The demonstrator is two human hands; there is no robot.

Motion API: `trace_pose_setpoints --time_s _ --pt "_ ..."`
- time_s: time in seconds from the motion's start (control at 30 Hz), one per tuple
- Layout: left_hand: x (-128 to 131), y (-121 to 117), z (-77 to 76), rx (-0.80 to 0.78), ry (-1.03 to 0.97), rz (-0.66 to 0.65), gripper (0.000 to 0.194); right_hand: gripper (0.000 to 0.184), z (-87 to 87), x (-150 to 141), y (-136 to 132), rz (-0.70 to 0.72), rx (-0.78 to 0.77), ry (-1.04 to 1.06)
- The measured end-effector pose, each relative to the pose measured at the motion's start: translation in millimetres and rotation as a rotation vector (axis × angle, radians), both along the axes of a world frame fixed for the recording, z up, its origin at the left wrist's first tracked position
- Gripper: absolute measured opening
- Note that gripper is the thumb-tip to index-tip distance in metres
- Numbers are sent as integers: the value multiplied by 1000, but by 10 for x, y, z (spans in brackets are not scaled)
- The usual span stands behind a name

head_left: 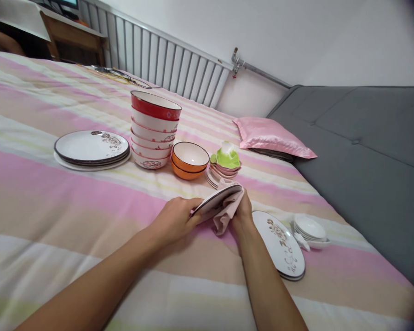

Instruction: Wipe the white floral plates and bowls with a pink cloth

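Note:
A white plate with a dark rim (212,204) is held tilted above the bed, between my two hands. My left hand (179,215) grips its left edge, thumb on the upper side. At the right edge, my right hand (242,211) is closed on a pale pink cloth (227,214) folded over the rim; its fingers are partly hidden. Beside my right forearm lies a small stack of matching plates (279,243) with a brown flower pattern. Just beyond the held plate stand orange bowls (190,161) and a pile of small dishes topped by a green leaf-shaped one (228,158).
A tall stack of red and white bowls (153,133) stands beside a stack of flowered plates (93,148). White small dishes with spoons (309,232) lie at right. A pink pillow (274,137) rests by the grey headboard (359,151). Cables (120,76) lie near the radiator (158,55).

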State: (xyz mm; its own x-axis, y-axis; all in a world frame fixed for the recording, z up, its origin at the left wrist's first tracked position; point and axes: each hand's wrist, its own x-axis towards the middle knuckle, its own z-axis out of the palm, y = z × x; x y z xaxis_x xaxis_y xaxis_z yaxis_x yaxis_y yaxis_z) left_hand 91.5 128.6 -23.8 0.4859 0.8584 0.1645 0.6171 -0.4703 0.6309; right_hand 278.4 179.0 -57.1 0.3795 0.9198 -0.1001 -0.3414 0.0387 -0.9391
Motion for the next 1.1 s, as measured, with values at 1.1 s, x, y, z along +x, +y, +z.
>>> trace_pose_setpoints --time_s 1.1 --pt "11 -33 -102 112 62 -22 19 19 491 -553 -656 31 799 -1645"
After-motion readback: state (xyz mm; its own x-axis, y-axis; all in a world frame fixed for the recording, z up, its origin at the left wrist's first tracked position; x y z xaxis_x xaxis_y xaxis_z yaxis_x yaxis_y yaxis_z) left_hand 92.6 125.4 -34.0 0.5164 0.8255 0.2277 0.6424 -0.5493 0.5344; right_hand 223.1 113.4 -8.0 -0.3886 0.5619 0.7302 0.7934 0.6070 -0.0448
